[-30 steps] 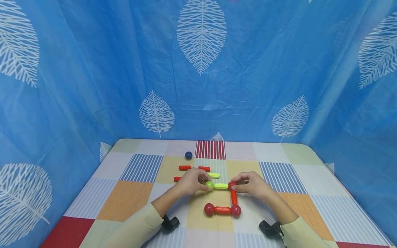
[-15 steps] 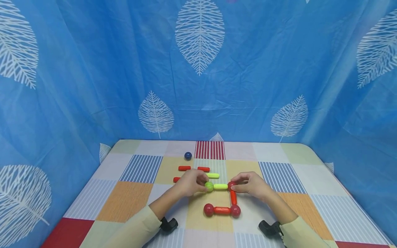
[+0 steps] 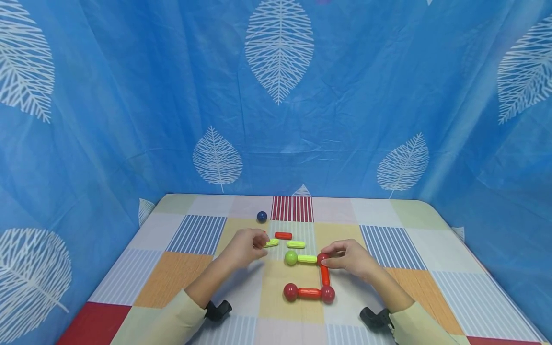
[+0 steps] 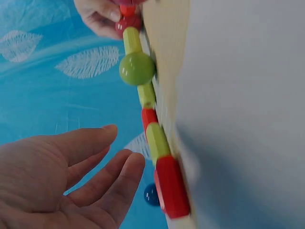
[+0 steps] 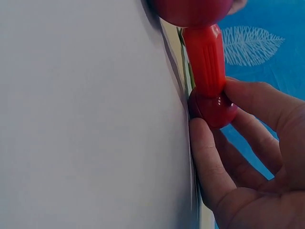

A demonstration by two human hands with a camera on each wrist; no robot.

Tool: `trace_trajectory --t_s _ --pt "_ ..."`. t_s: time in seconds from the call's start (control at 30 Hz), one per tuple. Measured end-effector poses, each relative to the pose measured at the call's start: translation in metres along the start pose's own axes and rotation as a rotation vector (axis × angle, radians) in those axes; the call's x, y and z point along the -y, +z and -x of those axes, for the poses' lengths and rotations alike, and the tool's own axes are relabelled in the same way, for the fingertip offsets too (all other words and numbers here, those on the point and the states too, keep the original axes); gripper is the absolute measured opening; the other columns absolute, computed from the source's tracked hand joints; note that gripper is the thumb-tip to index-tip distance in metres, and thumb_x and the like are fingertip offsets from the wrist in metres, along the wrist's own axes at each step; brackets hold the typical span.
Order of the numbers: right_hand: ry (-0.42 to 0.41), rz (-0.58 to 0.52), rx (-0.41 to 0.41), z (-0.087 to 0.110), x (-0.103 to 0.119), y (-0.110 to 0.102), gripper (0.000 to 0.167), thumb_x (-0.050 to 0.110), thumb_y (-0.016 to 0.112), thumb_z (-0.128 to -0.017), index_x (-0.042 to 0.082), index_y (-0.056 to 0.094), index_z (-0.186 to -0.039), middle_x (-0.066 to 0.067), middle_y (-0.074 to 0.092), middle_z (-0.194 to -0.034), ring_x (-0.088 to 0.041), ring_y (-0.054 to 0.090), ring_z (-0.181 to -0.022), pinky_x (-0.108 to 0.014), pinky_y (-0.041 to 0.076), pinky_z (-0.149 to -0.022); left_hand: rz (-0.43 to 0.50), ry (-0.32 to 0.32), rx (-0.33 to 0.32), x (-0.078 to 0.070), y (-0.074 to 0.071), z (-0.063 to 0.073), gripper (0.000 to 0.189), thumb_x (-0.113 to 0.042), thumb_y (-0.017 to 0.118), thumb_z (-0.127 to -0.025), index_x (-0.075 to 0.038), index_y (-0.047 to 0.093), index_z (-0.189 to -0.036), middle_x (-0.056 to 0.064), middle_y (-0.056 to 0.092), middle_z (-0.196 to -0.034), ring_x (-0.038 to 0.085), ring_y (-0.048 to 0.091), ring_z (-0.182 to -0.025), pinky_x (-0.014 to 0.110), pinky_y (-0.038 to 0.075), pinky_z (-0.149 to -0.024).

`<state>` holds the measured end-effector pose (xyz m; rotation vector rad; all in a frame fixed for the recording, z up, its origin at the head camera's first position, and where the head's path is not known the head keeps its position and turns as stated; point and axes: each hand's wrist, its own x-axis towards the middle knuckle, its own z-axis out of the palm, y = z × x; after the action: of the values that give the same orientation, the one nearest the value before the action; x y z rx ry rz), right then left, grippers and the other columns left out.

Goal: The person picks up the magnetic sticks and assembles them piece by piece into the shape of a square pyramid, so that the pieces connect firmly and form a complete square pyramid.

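Note:
My right hand (image 3: 351,258) pinches a red ball (image 5: 213,110) at the far right corner of a ball-and-rod shape on the table. From that ball a red rod (image 3: 325,276) runs toward me to another red ball (image 3: 327,294). A second red rod (image 3: 309,293) leads left to a third red ball (image 3: 291,292). Leftward from the pinched ball, a yellow-green rod (image 3: 307,259) ends at a green ball (image 3: 291,258). My left hand (image 4: 71,176) is empty, fingers loosely bent, beside a loose yellow-green rod (image 4: 157,141) and a red rod (image 4: 171,187).
Another loose yellow-green rod (image 3: 296,244) and a red rod (image 3: 283,235) lie just beyond the green ball. Farther back sits a dark blue ball (image 3: 261,217). A patchwork cloth covers the table (image 3: 293,330), and a blue leaf-print curtain (image 3: 340,120) surrounds it.
My left hand has let go of the green ball and moved left and slightly away from me, toward the loose rods. The right hand stays on the red ball.

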<state>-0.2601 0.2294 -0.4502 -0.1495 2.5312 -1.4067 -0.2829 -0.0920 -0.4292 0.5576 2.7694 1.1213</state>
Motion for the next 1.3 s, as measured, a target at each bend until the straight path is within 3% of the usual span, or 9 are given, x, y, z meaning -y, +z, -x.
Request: trace_trajectory --t_s 0.2,0.37,0.67,0.9,1.3 --pt "0.006 0.004 -0.006 0.0 0.001 0.0 0.026 0.017 0.086 -0.082 0.012 0.079 -0.106 -0.003 0.075 -0.106 -0.02 0.064 -0.096 -0.032 0.061 -0.078 -0.055 -0.095 -0.057 0.008 -0.013 0.003 0.022 -0.008 0.08 -0.087 -0.009 0.075 -0.109 0.003 0.071 -0.1 0.016 0.061 -0.088 0.033 0.059 -0.081" --pt "0.016 -0.006 -0.01 0.0 0.001 0.0 0.027 0.016 0.086 -0.081 0.012 0.079 -0.107 -0.004 0.075 -0.107 -0.02 0.064 -0.096 -0.032 0.06 -0.079 -0.094 -0.132 -0.055 0.013 -0.022 0.003 0.023 -0.008 0.08 -0.087 -0.009 0.076 -0.11 0.003 0.071 -0.101 0.017 0.059 -0.088 0.032 0.059 -0.078" --pt "0.049 -0.014 -0.025 0.001 0.001 0.001 0.027 0.015 0.087 -0.081 0.013 0.08 -0.106 -0.003 0.075 -0.108 -0.02 0.065 -0.097 -0.033 0.061 -0.08 -0.15 -0.111 0.024 0.02 -0.019 -0.002 0.024 -0.006 0.084 -0.083 -0.01 0.077 -0.105 0.002 0.069 -0.099 0.017 0.06 -0.088 0.03 0.058 -0.077" --pt "0.046 -0.014 -0.024 0.001 0.001 0.002 0.027 0.015 0.086 -0.081 0.013 0.08 -0.107 -0.002 0.075 -0.108 -0.02 0.065 -0.097 -0.033 0.06 -0.08 -0.19 -0.079 0.066 0.026 -0.013 -0.006 0.025 0.0 0.081 -0.083 -0.013 0.078 -0.105 0.0 0.069 -0.1 0.018 0.059 -0.092 0.037 0.059 -0.087" --pt "0.037 -0.02 -0.014 0.001 0.0 0.001 0.03 0.017 0.086 -0.081 0.013 0.079 -0.109 -0.002 0.074 -0.109 -0.021 0.064 -0.097 -0.032 0.059 -0.079 -0.194 -0.036 0.096 0.028 -0.013 -0.005 0.025 -0.001 0.081 -0.084 -0.013 0.077 -0.106 -0.002 0.07 -0.1 0.017 0.057 -0.092 0.039 0.058 -0.09"
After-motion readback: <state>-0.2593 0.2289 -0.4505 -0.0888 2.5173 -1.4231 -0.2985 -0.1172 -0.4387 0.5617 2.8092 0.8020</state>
